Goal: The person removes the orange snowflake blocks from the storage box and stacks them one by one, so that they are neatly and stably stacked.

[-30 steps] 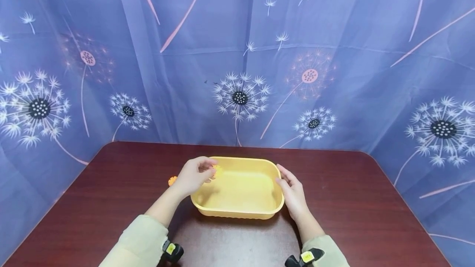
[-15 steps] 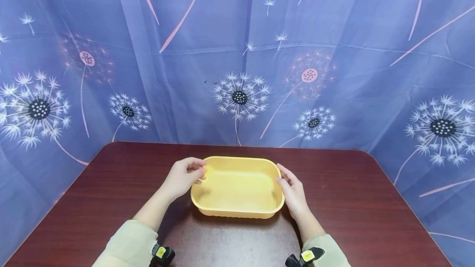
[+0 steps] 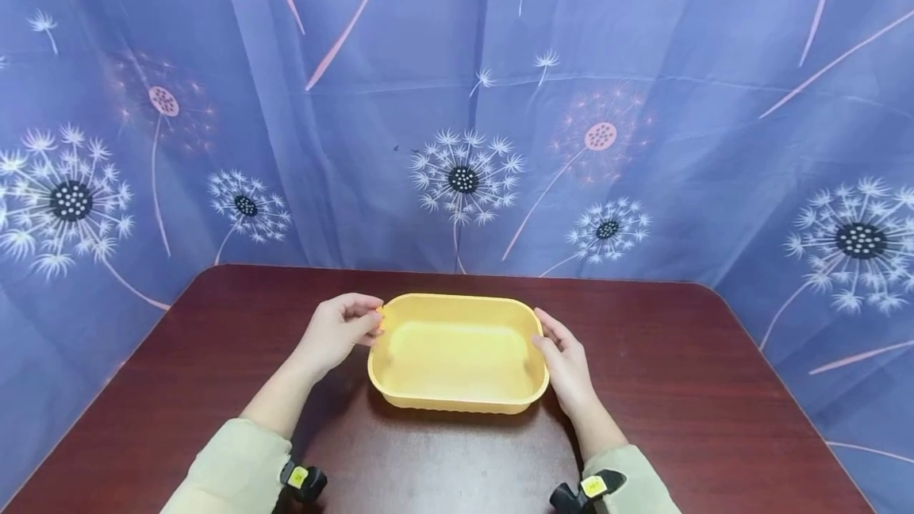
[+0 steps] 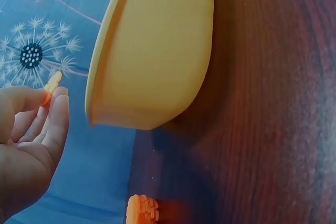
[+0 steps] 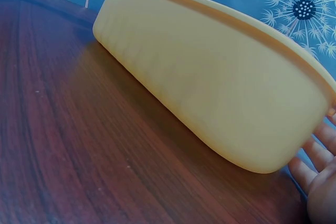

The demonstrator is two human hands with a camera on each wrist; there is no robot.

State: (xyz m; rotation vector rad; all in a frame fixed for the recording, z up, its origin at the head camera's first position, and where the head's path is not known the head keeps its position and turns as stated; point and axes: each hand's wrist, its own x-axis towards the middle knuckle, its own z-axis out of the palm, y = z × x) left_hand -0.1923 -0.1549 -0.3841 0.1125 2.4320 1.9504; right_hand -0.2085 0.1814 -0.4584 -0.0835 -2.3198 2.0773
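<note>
A shallow yellow plastic basin with rounded corners rests on the table, nothing lying inside it. My right hand grips its right end, the thumb over the rim and the fingers along the outer wall. Just outside the left rim, my left hand pinches a small thin orange disc with a scalloped edge between thumb and fingers. The left wrist view shows the disc held higher than the table, beside the basin's rim. Below that hand, a short stack of similar orange discs stands on the tabletop, hidden in the head view.
The dark red wooden table has rounded back corners. Behind and beside it hangs a blue curtain printed with dandelions. Black wrist cameras are strapped over both pale sleeves.
With the orange disc, my left hand has moved left from over the basin to outside its left rim. My right hand keeps its grip on the basin. The head view has tilted slightly.
</note>
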